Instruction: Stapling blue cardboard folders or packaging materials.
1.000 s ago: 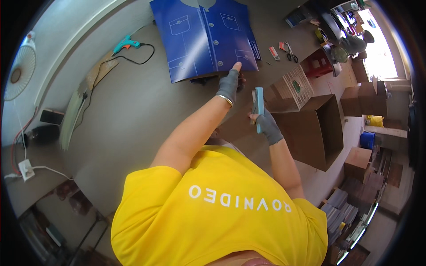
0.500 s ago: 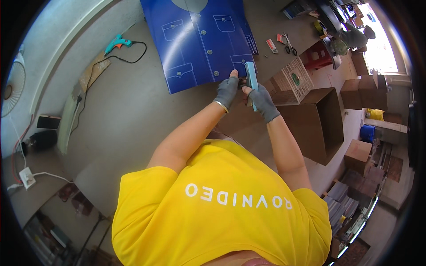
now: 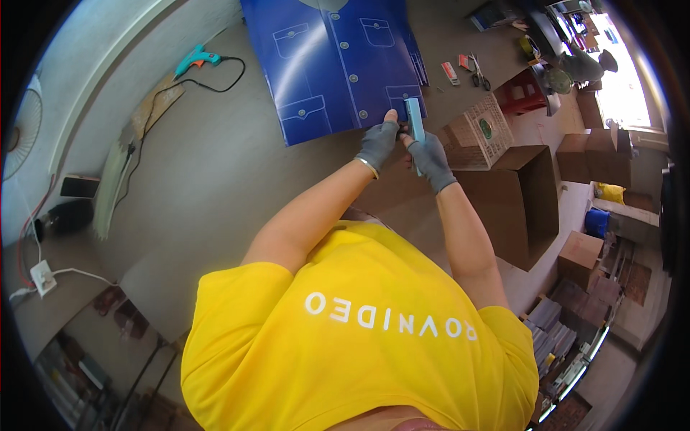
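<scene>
A glossy blue printed sheet with a jacket design of pockets and buttons lies at the top middle, near edge toward me. My left hand, in a grey fingerless glove, is closed at that edge near the right corner, thumb on top and the other fingers mostly hidden. In my right hand, gloved the same way, is a light blue stapler. Its far end overlaps the sheet's right corner in view; I cannot tell whether it is pressed onto the sheet.
To the left lies a teal glue gun with its black cord. Scissors and a small red-and-white box lie beyond my right hand. An open cardboard box and a white plastic basket stand at the right. A phone sits far left.
Both hands, the stapler and the sheet appear slightly further right, as does most of the upper scene, so the view has shifted. The stapler appears more upright. Both hands keep their hold.
</scene>
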Demonstrator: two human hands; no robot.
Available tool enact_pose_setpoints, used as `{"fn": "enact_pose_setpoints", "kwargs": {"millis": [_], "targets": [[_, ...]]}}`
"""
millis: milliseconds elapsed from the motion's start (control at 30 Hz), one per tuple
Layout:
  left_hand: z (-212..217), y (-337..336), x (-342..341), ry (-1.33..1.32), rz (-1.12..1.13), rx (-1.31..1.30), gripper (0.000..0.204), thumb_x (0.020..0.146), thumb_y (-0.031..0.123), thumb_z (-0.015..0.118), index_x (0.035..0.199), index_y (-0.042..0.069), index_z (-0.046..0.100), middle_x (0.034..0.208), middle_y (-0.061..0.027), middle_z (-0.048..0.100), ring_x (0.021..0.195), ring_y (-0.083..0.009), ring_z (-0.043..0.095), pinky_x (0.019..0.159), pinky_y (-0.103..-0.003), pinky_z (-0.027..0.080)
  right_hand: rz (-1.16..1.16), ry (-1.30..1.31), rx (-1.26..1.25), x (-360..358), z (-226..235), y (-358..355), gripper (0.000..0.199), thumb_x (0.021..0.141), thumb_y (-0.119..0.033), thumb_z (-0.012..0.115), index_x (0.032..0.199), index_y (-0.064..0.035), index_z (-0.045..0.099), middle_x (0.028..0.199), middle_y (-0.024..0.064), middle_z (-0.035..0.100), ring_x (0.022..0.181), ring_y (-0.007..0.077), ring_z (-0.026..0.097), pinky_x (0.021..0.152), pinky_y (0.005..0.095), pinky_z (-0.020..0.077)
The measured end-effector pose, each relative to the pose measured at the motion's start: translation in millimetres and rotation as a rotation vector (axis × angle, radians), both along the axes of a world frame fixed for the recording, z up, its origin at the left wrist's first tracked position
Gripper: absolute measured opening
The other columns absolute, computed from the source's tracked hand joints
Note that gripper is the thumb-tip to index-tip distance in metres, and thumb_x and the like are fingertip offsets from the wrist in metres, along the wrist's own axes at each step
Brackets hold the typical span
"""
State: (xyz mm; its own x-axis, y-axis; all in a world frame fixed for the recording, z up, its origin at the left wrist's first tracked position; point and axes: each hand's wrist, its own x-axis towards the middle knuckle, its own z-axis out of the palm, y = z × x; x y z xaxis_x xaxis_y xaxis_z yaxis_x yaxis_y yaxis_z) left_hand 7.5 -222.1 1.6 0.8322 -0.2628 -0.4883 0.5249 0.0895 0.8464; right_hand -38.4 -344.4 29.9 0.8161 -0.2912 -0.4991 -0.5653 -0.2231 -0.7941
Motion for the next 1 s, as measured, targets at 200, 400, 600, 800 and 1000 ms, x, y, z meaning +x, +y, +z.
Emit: {"fn": "enact_pose_setpoints", "kwargs": {"millis": [200, 400, 600, 800, 1000], "targets": [[-27.4, 48.0, -21.4, -0.129, -0.043, -0.360, 0.066, 0.091, 0.055, 0.051, 0.131, 0.003, 0.048, 0.123, -0.0121, 0.055, 0.106, -0.0234, 0.059, 0.092, -0.036, 0.048, -0.020, 0.037, -0.013, 10.1, -11.8, -33.0, 0.025, 0.090, -0.028, 0.064, 0.096, -0.0040, 0.059, 0.062, 0.0033, 0.056, 0.051, 0.0123, 0.056, 0.049, 0.0274, 0.0462], [-28.1, 138.9, 7.2, 0.143, 0.096, -0.385, 0.052, 0.091, 0.055, 0.051, 0.110, 0.006, 0.055, 0.100, -0.0075, 0.061, 0.082, -0.0149, 0.062, 0.070, -0.029, 0.051, 0.175, -0.094, 0.000, -1.4, -20.8, -43.6, 0.030, 0.090, -0.033, 0.062, 0.100, -0.0051, 0.057, 0.076, 0.0044, 0.060, 0.070, 0.0114, 0.058, 0.064, 0.0277, 0.0471], [-9.9, 129.5, 21.5, 0.020, 0.006, -0.167, 0.028, 0.096, 0.035, 0.052, 0.091, 0.008, 0.059, 0.076, -0.0026, 0.061, 0.058, -0.0089, 0.054, 0.053, -0.024, 0.043, 0.285, 0.014, 0.376, -60.5, -25.6, 22.1, 0.033, 0.089, -0.027, 0.063, 0.111, -0.0041, 0.055, 0.091, 0.0037, 0.061, 0.080, 0.0103, 0.056, 0.071, 0.0258, 0.0462], [-30.0, 115.5, -26.1, -0.268, 0.159, -0.242, 0.029, 0.096, 0.034, 0.052, 0.092, 0.007, 0.060, 0.077, -0.0013, 0.059, 0.066, -0.0090, 0.054, 0.061, -0.024, 0.046, 0.275, -0.110, 0.575, -38.9, -13.0, 90.7, 0.044, 0.092, -0.024, 0.059, 0.128, -0.0007, 0.048, 0.104, 0.0076, 0.058, 0.089, 0.0141, 0.057, 0.078, 0.0280, 0.0475], [-10.6, 109.5, -44.7, -0.089, 0.244, -0.409, 0.025, 0.097, 0.032, 0.051, 0.096, 0.008, 0.059, 0.084, 0.0001, 0.056, 0.072, -0.0093, 0.050, 0.067, -0.026, 0.044, 0.320, -0.053, 0.384, -26.1, -0.8, 98.8, 0.038, 0.090, -0.014, 0.054, 0.125, -0.0002, 0.052, 0.090, 0.0042, 0.058, 0.077, 0.0117, 0.056, 0.070, 0.0269, 0.0490]]}}
